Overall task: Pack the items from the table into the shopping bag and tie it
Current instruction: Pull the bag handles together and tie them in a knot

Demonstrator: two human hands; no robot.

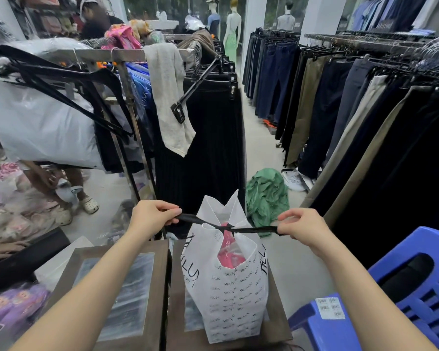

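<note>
A white shopping bag (pixel 226 287) with black printed lettering stands upright on a brown table (pixel 276 323). A pink packaged item (pixel 230 252) shows through its side cut-out. A black ribbon (pixel 254 229) runs across the bag's mouth and crosses in a knot at the middle. My left hand (pixel 153 216) pinches the ribbon's left end. My right hand (pixel 302 228) pinches the right end. The ribbon is stretched taut between them.
A second brown table (pixel 86 282) with a glass inset stands to the left. Blue plastic stools (pixel 395 295) are stacked at the right. Clothes racks (pixel 208 127) line the aisle ahead; a green garment (pixel 266 196) lies on the floor. Another person's legs (pixel 79 188) are at the left.
</note>
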